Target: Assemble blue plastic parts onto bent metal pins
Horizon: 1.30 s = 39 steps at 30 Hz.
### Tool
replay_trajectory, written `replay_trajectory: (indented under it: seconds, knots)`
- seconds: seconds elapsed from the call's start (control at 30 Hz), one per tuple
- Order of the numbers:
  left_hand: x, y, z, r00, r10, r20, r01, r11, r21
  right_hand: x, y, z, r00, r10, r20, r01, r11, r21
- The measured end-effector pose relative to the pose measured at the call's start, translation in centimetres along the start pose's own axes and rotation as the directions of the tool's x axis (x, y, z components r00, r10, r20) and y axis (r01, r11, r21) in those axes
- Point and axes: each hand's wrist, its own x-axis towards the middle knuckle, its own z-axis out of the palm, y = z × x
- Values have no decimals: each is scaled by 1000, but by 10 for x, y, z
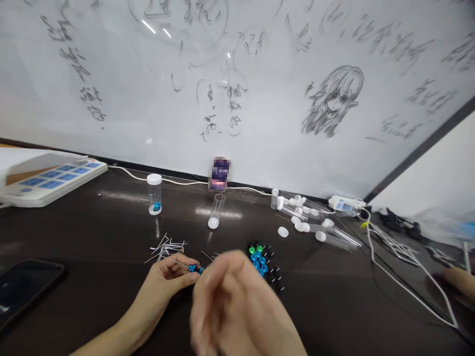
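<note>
My left hand (170, 277) is closed in a pinch on small blue thumbscrews (192, 268). A thin metal rod shows between its fingers, partly hidden. My right hand (241, 306) is raised close to the camera, curled and blurred. Its fingertips are hidden, so I cannot tell what they hold. Behind my left hand lies a heap of L-shaped hex keys (166, 247). Right of my right hand are loose blue screws (256, 257), green screws (259, 248) and black screws (276, 277). An open clear tube (217, 210) stands on the dark table (111, 237).
A capped tube (155, 195) with blue pieces inside stands back left. Several clear tubes (315, 227) and white caps (283, 232) lie back right. Around the edges are a phone (29, 289), power strip (55, 180), white cable (401, 291) and another person's hand (460, 282).
</note>
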Motion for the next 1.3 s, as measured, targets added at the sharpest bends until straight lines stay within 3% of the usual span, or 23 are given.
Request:
replay_trajectory:
  seconds: [0.07, 0.1, 0.13, 0.23, 0.33, 0.47, 0.67, 0.9, 1.1, 1.3]
  knots:
    - [0, -1, -1, 1000, 19, -15, -19, 1000, -1, 19, 18, -14, 938, -67, -339, 74, 997, 6]
    - [0, -1, -2, 999, 19, -35, -19, 1000, -4, 28, 30, -23, 906, -112, -408, 104, 994, -42]
    - [-1, -1, -2, 998, 15, -55, -16, 1000, -11, 34, 43, -31, 886, -146, -440, 104, 988, -117]
    - [0, -1, -3, 994, 5, -105, -10, 998, -55, 43, 81, -51, 888, -100, -448, -2, 975, -222]
    - [1, -2, -5, 994, 13, -112, -22, 996, -85, 38, 100, -55, 912, -66, -405, -43, 966, -254]
    - [2, -3, -6, 994, 24, -109, -33, 996, -78, 27, 103, -50, 924, -70, -377, -40, 960, -276]
    - [2, 0, -4, 992, 29, -125, -39, 996, -75, 27, 110, -58, 947, 39, -320, -106, 975, -196]
    - [1, 1, -4, 992, 5, -123, -17, 995, -99, 28, 104, -69, 976, -11, -219, -98, 870, -483]
    - [-1, 0, -4, 997, 35, -75, -37, 999, -24, 23, 102, -66, 981, -68, -181, -58, 789, -612]
    - [-4, 1, -3, 999, 48, -2, -47, 997, 68, 19, 97, -64, 997, -56, -43, 12, 728, -685]
